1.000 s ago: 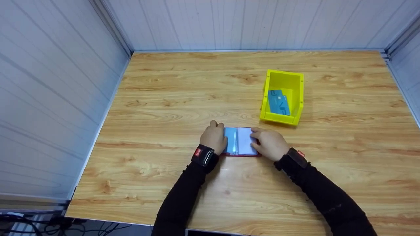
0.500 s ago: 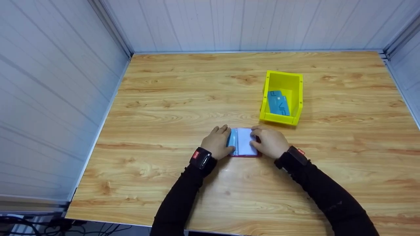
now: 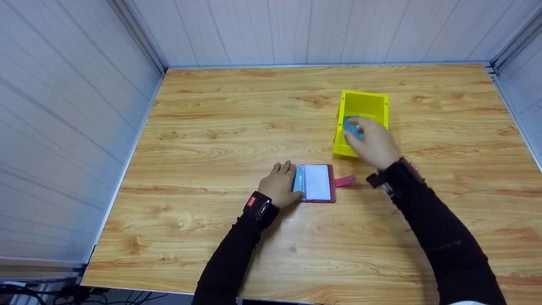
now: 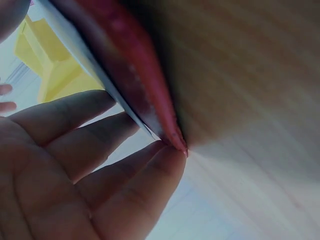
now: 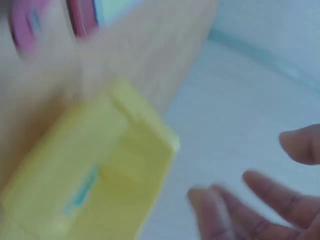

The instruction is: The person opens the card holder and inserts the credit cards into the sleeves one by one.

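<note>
A small card holder (image 3: 317, 182) with a red cover and clear sleeves lies spread flat on the wooden table, its pink snap strap (image 3: 345, 181) pointing right. My left hand (image 3: 277, 186) rests on its left side, fingers extended; in the left wrist view its fingertips touch the red cover edge (image 4: 150, 75) and the sleeves. Over the yellow bin (image 3: 365, 103), my right hand (image 3: 374, 144) has its thumb and fingers apart, and nothing shows between them in the right wrist view. Blue cards (image 3: 350, 126) lie in the bin, partly hidden by this hand.
The wooden table (image 3: 211, 127) is bounded by white panel walls (image 3: 245, 34) at the back and sides. Dark cables (image 3: 63, 292) hang past the front left corner.
My right hand has let go of the card holder's right edge and moved up and right over the bin, baring the strap. The left hand has shifted slightly right onto the sleeves.
</note>
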The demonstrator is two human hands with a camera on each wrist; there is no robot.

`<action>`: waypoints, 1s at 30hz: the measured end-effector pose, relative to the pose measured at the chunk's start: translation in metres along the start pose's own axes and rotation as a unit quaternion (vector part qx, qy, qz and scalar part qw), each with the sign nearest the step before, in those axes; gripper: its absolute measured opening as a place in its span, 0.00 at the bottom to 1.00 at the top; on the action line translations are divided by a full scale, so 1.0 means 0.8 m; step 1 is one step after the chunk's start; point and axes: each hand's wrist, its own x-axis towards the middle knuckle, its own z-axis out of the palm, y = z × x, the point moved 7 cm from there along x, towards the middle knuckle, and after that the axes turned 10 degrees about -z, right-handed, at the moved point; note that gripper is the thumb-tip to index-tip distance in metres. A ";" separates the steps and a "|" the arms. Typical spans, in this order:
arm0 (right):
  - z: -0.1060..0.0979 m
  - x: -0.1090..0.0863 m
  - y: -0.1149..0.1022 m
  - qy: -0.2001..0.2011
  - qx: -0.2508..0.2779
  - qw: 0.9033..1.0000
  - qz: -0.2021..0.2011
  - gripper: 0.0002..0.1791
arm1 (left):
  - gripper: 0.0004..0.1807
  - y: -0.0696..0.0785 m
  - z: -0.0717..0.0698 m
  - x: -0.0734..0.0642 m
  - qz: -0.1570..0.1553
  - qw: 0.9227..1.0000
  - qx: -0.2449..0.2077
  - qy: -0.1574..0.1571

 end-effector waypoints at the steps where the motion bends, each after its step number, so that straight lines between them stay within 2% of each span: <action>1: -0.007 0.006 0.003 -0.003 -0.003 1.000 0.015 0.28 | 0.47 0.000 0.000 0.000 0.000 1.000 -0.001 0.000; 5: -0.022 0.033 0.018 -0.028 -0.035 0.998 0.054 0.33 | 0.47 -0.001 0.000 -0.001 0.001 1.000 -0.006 0.000; 10: -0.010 0.059 0.048 -0.077 -0.066 0.990 0.096 0.36 | 0.47 -0.003 0.000 -0.002 0.003 1.000 -0.014 0.001; 15: 0.016 0.068 0.071 -0.136 -0.106 0.976 0.130 0.18 | 0.48 -0.004 0.000 -0.002 0.002 1.000 -0.011 0.000; 19: 0.033 0.073 0.075 -0.167 -0.149 0.966 0.133 0.16 | 0.48 -0.005 -0.001 -0.002 0.001 1.000 -0.013 0.003; 24: 0.043 0.074 0.076 -0.170 -0.182 0.960 0.131 0.15 | 0.48 -0.005 0.000 -0.001 -0.002 1.000 -0.012 0.003; 30: 0.047 0.072 0.089 -0.174 -0.186 0.958 0.135 0.17 | 0.48 -0.002 0.000 -0.002 -0.002 1.000 -0.013 0.000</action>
